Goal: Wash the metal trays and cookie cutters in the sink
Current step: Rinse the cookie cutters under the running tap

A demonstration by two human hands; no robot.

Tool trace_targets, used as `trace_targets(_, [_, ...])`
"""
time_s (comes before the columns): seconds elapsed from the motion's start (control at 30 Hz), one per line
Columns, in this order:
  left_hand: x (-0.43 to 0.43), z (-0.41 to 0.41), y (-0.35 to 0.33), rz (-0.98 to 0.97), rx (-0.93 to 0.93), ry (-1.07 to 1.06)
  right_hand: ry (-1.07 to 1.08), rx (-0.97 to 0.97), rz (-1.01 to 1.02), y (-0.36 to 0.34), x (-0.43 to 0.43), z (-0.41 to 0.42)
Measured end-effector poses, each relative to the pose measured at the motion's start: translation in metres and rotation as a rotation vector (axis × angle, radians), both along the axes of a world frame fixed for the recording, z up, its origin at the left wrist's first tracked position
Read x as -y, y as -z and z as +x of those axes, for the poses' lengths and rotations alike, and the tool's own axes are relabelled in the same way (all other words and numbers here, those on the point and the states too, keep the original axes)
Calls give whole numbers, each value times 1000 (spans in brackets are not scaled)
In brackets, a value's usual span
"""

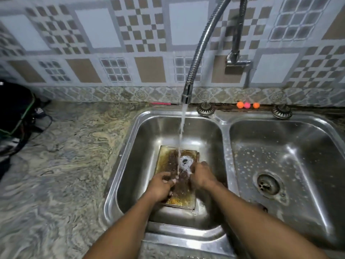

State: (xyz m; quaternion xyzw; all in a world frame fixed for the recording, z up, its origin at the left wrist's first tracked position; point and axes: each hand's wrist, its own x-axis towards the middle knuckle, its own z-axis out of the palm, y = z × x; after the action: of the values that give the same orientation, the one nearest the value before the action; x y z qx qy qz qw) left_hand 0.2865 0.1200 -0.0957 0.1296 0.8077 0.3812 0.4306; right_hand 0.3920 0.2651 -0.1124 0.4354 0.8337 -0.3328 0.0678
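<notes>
A rectangular metal tray (169,159), stained brown and yellow, lies in the left sink basin (147,139). Water from the flexible faucet (186,94) falls onto its middle and splashes white. My left hand (161,186) grips the tray's left edge with curled fingers. My right hand (200,176) holds the tray's right edge, fingers curled over the rim. No cookie cutters are visible.
The right basin (298,146) holds only water drops and an open drain (268,184). Two strainer plugs (205,109) sit on the sink's back ledge, with three small coloured balls (247,105) behind. A black bag (15,113) lies on the marbled counter (65,165) at the left.
</notes>
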Motion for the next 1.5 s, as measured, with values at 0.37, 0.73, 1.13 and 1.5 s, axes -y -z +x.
trace_targets(0.37, [10,-43,24,-14,-16,188,-83,213,287,21,26,-19])
trace_targets(0.73, [-17,-41,-33,334,9,160,8,-252,-47,-120,7,-27])
trace_targets(1.13, [-29,-27,-64,490,75,-21,-74,-370,104,-140,5,-10])
trace_targets(1.5, [-45,-14,-102,498,76,2,90,-520,-158,-129,-19,19])
